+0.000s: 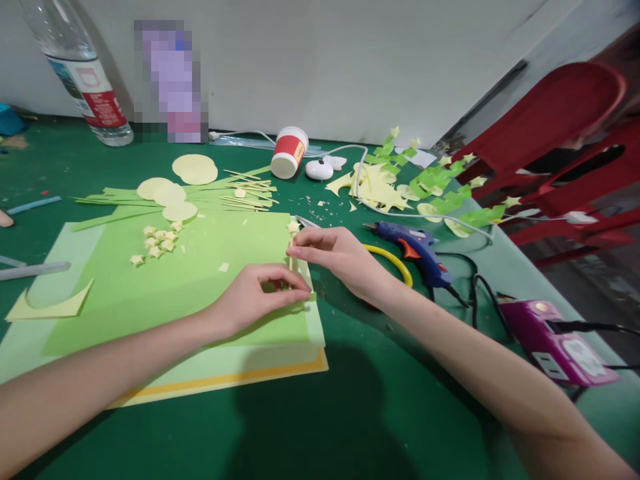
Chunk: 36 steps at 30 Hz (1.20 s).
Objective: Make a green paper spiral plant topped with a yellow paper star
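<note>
My right hand (333, 257) is closed in a pinch at a small pale-yellow paper star (293, 228), whose thin pale stem hangs below the fingertips. Just below and to the left, my left hand (265, 290) has thumb and fingers pressed together near the stem's lower end. A bit of green paper (313, 297) pokes out at those fingertips; the rest of what they hold is hidden. Both hands are over the right edge of a stack of green paper sheets (200, 267). Several folded paper stars (159, 240) lie loose on the sheets.
Behind the sheets are yellow paper circles (195, 169), green strips (113, 197) and a tipped paper cup (289, 152). To the right lie scissors (395, 257), a glue gun (410, 243) and a purple power strip (555, 340). A water bottle (90, 87) stands back left.
</note>
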Tool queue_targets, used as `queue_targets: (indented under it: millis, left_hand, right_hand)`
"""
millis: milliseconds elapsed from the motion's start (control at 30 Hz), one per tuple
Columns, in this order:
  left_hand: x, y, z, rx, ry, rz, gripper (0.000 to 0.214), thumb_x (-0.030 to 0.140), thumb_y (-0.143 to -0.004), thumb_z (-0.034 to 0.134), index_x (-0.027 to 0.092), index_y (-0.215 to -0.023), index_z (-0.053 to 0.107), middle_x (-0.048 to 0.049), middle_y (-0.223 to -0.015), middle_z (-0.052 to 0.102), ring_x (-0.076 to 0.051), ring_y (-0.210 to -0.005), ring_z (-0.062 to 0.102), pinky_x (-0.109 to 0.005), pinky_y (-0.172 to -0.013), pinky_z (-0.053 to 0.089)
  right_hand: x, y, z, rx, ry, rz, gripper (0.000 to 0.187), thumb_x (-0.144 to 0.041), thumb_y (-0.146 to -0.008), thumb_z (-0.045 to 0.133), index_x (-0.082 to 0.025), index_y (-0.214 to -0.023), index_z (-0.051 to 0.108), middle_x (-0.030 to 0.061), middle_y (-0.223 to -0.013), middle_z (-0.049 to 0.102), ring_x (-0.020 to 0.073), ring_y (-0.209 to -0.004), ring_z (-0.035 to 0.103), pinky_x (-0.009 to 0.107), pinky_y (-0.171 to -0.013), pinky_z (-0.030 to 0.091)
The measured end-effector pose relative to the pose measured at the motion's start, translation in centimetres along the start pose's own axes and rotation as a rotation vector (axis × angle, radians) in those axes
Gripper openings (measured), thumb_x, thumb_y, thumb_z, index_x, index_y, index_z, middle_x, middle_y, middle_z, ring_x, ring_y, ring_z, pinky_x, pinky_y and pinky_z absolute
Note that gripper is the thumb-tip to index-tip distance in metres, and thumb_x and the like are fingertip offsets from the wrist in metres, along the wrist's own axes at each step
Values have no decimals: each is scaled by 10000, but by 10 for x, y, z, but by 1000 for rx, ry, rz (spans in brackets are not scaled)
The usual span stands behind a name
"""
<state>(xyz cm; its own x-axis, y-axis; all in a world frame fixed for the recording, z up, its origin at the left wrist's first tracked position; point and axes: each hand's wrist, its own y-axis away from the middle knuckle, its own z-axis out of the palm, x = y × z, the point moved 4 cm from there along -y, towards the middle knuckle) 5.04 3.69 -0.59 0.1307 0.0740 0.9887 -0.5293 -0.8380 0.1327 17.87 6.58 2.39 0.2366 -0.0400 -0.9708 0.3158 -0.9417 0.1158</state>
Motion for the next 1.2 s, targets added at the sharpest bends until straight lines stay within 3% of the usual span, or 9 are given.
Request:
queue_targets:
  millis: [133, 267, 367, 433, 500, 667, 933, 1100, 1200]
  left_hand:
    - [0, 0, 0, 12, 10, -30, 152, 306, -732, 656, 160, -755, 691, -37, -818, 694, -147, -742, 610, -297, -707, 503]
    - [1, 0, 0, 16, 15, -29, 134, 293, -731, 660, 162, -735, 688, -31, -815, 692, -138, -741, 606, -278, -694, 493]
    - [1, 0, 0, 12, 4, -31, 144, 307, -726, 667, 166, -731, 693, -32, -802, 691, -135, -728, 597, -269, -669, 477]
    - [1, -1, 0, 8, 4, -31, 137, 306, -730, 664, 172, -737, 695, -26, -801, 690, -129, -723, 593, -261, -660, 469]
    - [2, -1, -1, 11, -7, -30, 124, 301, -734, 662, 182, -736, 696, -15, -802, 690, -124, -725, 590, -252, -659, 462]
    - [3, 1, 0, 24, -52, -28, 103, 300, -744, 663, 204, -731, 699, 7, -812, 697, -120, -759, 599, -241, -682, 458]
    - [5, 6, 9, -34, -13, -27, 79, 267, -755, 663, 201, -737, 702, 10, -816, 697, -112, -770, 620, -227, -718, 476]
    - [2, 7, 18, -8, 33, -51, 73, 221, -756, 649, 171, -744, 700, -21, -820, 699, -127, -751, 618, -241, -678, 484]
    - [2, 7, 22, 27, 67, 14, 52, 163, -741, 651, 156, -732, 702, -26, -785, 700, -120, -720, 619, -223, -653, 492]
  right_hand:
    - [-1, 1, 0, -9, 39, 6, 253, -404, -658, 685, -165, -677, 602, 15, -777, 609, 120, -710, 513, 271, -691, 403]
    - [-1, 19, -19, 14, 263, -31, 320, -457, -725, 613, -185, -895, 616, 47, -909, 609, 138, -718, 528, 285, -665, 432]
    - [9, 47, -56, 222, 748, -6, 388, -438, -800, 513, -182, -1088, 549, 82, -919, 589, 195, -798, 545, 334, -721, 445]
    - [23, 70, -90, 465, 1235, 181, 456, -411, -818, 459, -135, -1181, 467, 168, -1082, 539, 298, -985, 512, 427, -820, 415]
    - [42, 87, -116, 561, 1298, 310, 430, -353, -827, 401, -36, -1110, 465, 289, -1101, 487, 403, -1030, 467, 522, -799, 382]
    - [76, 87, -148, 500, 1148, 400, 156, -325, -794, 427, -170, -800, 447, 167, -887, 535, 292, -872, 513, 406, -767, 395]
    - [60, 75, -168, 740, 721, 348, 191, -338, -675, 514, -215, -735, 381, 26, -636, 457, 170, -579, 439, 386, -627, 372]
    - [37, 92, -141, 810, 351, 160, 435, -470, -552, 545, -241, -864, 346, -23, -658, 498, 145, -519, 496, 338, -535, 450]
    - [28, 100, -105, 728, 208, 64, 348, -372, -559, 677, -223, -812, 491, -16, -637, 532, 133, -497, 511, 289, -472, 434]
